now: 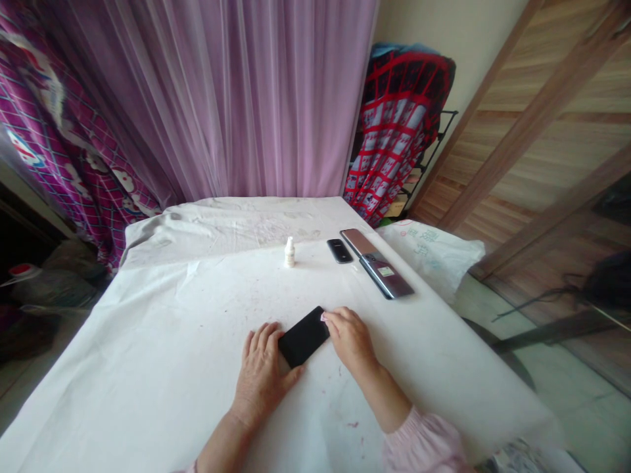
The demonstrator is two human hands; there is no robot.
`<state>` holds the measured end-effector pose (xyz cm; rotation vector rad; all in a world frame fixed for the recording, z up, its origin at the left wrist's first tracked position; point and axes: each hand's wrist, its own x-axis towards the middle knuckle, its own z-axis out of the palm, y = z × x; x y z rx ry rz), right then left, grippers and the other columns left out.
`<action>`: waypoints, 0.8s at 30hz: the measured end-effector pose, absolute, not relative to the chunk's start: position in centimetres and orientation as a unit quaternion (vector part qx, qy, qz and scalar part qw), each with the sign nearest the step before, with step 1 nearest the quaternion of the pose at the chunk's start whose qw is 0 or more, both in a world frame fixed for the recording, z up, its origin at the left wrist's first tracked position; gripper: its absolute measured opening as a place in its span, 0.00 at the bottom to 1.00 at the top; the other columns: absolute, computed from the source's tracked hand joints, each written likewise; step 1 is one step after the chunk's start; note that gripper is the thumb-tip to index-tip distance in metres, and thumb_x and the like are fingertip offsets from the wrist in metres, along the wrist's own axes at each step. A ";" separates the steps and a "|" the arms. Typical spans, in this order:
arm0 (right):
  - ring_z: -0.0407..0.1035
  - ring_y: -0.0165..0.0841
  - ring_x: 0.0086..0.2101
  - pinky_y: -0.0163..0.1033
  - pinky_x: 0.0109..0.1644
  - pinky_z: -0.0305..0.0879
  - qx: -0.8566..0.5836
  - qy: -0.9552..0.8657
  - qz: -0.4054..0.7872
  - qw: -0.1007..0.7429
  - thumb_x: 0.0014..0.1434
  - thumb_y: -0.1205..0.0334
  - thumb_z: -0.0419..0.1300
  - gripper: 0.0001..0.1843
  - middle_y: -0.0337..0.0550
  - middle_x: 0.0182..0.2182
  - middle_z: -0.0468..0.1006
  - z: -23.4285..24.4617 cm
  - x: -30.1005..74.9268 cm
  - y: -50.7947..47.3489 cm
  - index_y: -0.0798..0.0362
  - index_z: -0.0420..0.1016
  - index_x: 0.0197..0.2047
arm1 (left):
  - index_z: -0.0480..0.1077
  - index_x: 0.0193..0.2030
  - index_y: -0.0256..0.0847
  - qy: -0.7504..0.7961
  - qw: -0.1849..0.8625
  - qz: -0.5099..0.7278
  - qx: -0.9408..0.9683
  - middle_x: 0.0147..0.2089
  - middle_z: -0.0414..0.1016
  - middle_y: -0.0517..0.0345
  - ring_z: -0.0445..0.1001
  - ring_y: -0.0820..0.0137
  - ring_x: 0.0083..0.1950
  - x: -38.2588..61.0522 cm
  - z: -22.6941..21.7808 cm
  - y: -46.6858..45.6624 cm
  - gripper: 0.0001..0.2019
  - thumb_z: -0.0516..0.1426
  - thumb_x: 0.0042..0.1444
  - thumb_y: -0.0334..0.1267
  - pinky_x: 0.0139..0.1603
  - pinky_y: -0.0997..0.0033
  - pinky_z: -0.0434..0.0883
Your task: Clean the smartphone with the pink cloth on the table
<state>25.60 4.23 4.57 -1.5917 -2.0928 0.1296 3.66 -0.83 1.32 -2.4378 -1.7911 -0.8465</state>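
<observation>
A black smartphone (304,336) lies screen up on the white-covered table, slanting up to the right. Around its near left end my left hand (261,368) is gripping it, the thumb along the lower edge and the fingers by the upper left edge. My right hand (351,338) pinches a small pale pink piece of cloth or tissue (323,317) against the phone's far right corner. Most of that piece is hidden by the fingers. Beyond the phone, a small white dropper-type bottle (289,253) stands upright.
To the right lie a small black phone (340,251), a shiny brown phone (358,242) and a dark silver phone (387,276) with a sticker. White cloth (187,309) covers the table. A purple curtain (236,98) hangs behind it, and a white bag (434,253) is beyond the right edge.
</observation>
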 end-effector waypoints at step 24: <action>0.68 0.34 0.39 0.36 0.44 0.64 -0.479 -0.842 0.092 0.231 0.64 0.70 0.56 0.12 0.42 0.37 0.78 5.7 20.6 3.0 0.49 0.80 0.40 | 0.64 0.55 0.42 -0.576 0.001 -0.285 -0.766 0.58 0.72 0.42 0.69 0.50 0.61 3.6 1.1 -0.4 0.28 0.63 0.51 0.53 0.63 0.41 0.61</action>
